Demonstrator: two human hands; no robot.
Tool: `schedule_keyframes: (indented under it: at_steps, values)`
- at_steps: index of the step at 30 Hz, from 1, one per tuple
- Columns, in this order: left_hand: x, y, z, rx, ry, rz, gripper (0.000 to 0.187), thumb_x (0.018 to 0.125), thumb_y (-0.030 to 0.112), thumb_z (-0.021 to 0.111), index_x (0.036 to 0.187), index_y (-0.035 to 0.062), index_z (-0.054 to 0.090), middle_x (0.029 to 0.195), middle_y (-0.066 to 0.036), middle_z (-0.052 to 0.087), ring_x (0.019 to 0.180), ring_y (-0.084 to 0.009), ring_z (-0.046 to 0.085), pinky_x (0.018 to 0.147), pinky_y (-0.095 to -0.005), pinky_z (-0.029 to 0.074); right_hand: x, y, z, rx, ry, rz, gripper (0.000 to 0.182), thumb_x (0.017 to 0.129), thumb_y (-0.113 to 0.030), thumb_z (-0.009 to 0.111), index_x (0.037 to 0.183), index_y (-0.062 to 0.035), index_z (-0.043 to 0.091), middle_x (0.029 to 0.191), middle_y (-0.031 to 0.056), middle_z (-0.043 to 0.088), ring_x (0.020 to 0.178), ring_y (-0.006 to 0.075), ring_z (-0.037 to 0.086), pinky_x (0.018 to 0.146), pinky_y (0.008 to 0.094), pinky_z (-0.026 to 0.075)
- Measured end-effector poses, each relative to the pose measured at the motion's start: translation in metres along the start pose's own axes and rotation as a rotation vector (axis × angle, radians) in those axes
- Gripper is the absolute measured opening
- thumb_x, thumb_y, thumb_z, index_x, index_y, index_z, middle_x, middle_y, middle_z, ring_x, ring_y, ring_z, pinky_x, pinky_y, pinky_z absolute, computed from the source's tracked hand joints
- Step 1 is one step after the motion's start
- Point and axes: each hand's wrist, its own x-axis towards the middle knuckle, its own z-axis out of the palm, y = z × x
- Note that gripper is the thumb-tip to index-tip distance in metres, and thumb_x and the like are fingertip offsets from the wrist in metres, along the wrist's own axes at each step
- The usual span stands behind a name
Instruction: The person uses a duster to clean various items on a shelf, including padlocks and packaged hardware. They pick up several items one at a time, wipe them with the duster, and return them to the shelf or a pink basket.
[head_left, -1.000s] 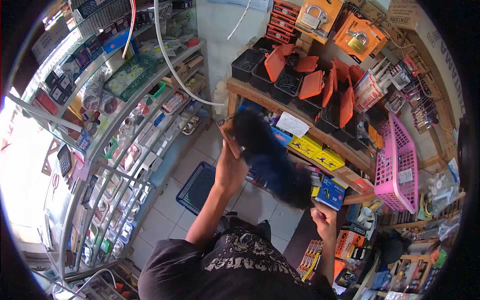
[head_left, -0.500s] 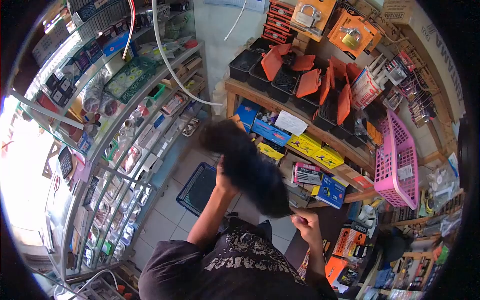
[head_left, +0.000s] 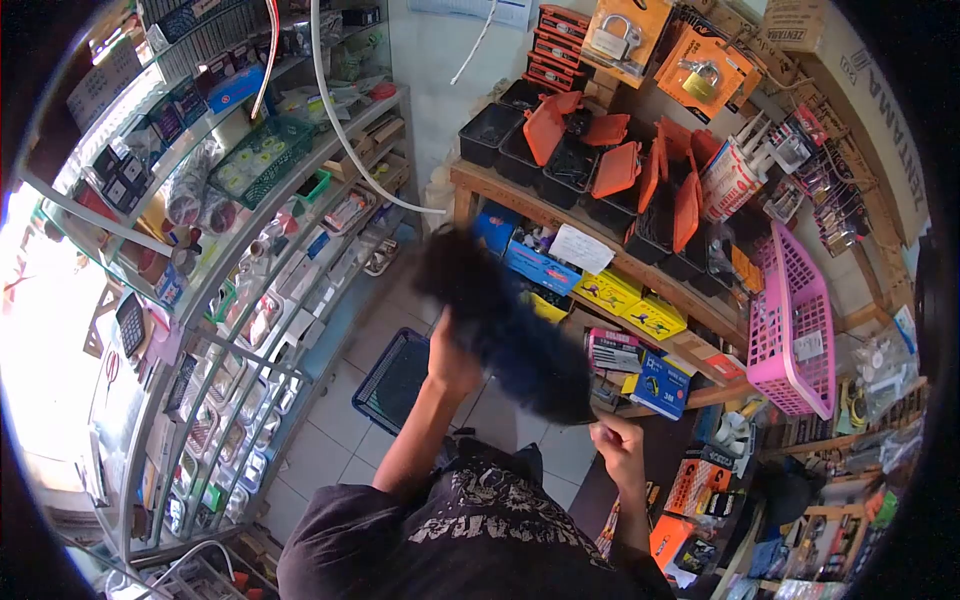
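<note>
A long, dark blue-black bundle [head_left: 530, 350] with soft, blurred edges slants across the middle in front of my chest. Motion smears its far end, and I cannot make out its kind. My left hand [head_left: 453, 360] grips it from the left side; most of the fingers are hidden behind it. At the near, lower right end my right hand [head_left: 620, 445] is closed, thumb against curled fingers, on the narrow tip. Beneath the bundle, a dark blue plastic basket [head_left: 365, 398] rests on the tiled floor.
A wooden shelf [head_left: 560, 205] ahead carries black bins with orange lids [head_left: 615, 168]. Below are yellow boxes [head_left: 655, 315] and a blue box [head_left: 662, 385]. A pink basket [head_left: 785, 350] stands right. Glass display shelving [head_left: 330, 150] curves along the left. A white cable [head_left: 335, 120] hangs down.
The dark bundle has swung slightly, its far end shifting right and its middle a little lower. Both hands have moved slightly with it.
</note>
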Motion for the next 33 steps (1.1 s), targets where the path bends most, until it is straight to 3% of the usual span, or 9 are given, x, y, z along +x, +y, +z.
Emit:
schedule_keyframes:
  at_steps: [2,3,6,7,14,20,24,29,33]
  values:
    - [-0.001,0.032,0.010,-0.979,0.137,-0.296,0.035,0.099,0.024,0.048,0.128,0.0031,0.049,0.125,-0.010,0.054,0.114,-0.0221,0.053,0.105,-0.0366,0.039,0.002,-0.002,-0.003,0.003,-0.078,-0.040,0.032,0.092,-0.019,0.064,0.118,0.0006,0.066,0.070,-0.0062,0.049,0.060,0.0031,0.036,0.051,0.0216,0.029]
    - [0.001,0.025,0.008,-1.232,-0.110,-0.110,0.034,0.099,0.019,0.049,0.130,0.0033,0.048,0.123,-0.009,0.056,0.114,-0.0222,0.053,0.103,-0.0368,0.041,0.003,-0.002,-0.004,0.007,-0.152,-0.082,0.031,0.092,-0.017,0.063,0.117,0.0005,0.066,0.069,-0.0070,0.047,0.060,0.0027,0.035,0.051,0.0215,0.028]
    - [0.003,0.022,0.006,-0.514,0.137,-0.193,0.043,0.101,0.025,0.047,0.139,0.0050,0.042,0.132,-0.008,0.053,0.121,-0.0211,0.050,0.105,-0.0378,0.040,0.002,0.005,0.001,0.027,0.038,-0.030,0.027,0.086,-0.005,0.061,0.111,0.0047,0.067,0.070,-0.0044,0.053,0.059,0.0024,0.041,0.053,0.0201,0.031]
    - [0.006,0.046,0.020,-1.119,0.215,-0.231,0.045,0.100,0.021,0.048,0.141,0.0039,0.039,0.134,-0.007,0.051,0.123,-0.0212,0.049,0.109,-0.0368,0.036,0.002,0.002,-0.001,0.027,0.036,-0.030,0.027,0.086,-0.005,0.061,0.111,0.0047,0.067,0.070,-0.0044,0.053,0.059,0.0024,0.041,0.053,0.0201,0.031]
    - [0.004,0.003,-0.010,-0.850,-0.048,-0.189,0.050,0.090,0.020,0.066,0.134,0.0080,0.046,0.122,-0.005,0.061,0.114,-0.0184,0.057,0.101,-0.0375,0.043,0.004,-0.009,-0.009,0.240,0.222,0.021,0.005,0.084,0.000,0.059,0.082,0.0031,0.062,0.065,-0.0060,0.044,0.056,0.0023,0.036,0.049,0.0208,0.028]
    - [0.006,0.010,0.005,-0.665,0.240,-0.323,0.048,0.082,-0.001,0.068,0.125,0.0101,0.050,0.110,-0.004,0.064,0.094,-0.0200,0.066,0.081,-0.0362,0.057,-0.006,0.007,-0.009,0.285,0.149,-0.003,0.041,0.081,0.002,0.061,0.123,-0.0009,0.064,0.066,-0.0045,0.050,0.054,0.0024,0.039,0.049,0.0185,0.031]
    - [0.000,-0.016,-0.020,-0.748,0.203,-0.380,0.044,0.085,0.002,0.064,0.125,0.0112,0.048,0.109,-0.004,0.063,0.093,-0.0207,0.066,0.078,-0.0370,0.057,-0.011,0.020,0.004,0.070,0.033,0.008,0.029,0.092,-0.011,0.061,0.119,-0.0038,0.066,0.068,-0.0046,0.051,0.057,0.0030,0.036,0.050,0.0216,0.029]
    - [0.010,0.014,-0.002,-1.006,0.164,-0.254,0.056,0.100,0.040,0.035,0.143,0.0037,0.037,0.138,-0.012,0.049,0.128,-0.0281,0.046,0.112,-0.0451,0.031,-0.012,0.001,0.019,-0.210,0.025,-0.062,0.033,0.093,-0.015,0.059,0.124,-0.0035,0.063,0.069,0.0005,0.050,0.058,0.0079,0.037,0.051,0.0254,0.032]
    - [0.008,0.034,0.010,-1.067,0.296,-0.320,0.059,0.097,0.051,0.039,0.136,0.0069,0.047,0.132,-0.013,0.053,0.124,-0.0312,0.047,0.108,-0.0515,0.032,-0.016,0.006,0.022,-0.148,0.066,-0.044,0.033,0.093,-0.013,0.059,0.124,-0.0034,0.063,0.068,0.0008,0.050,0.058,0.0078,0.037,0.051,0.0257,0.033]
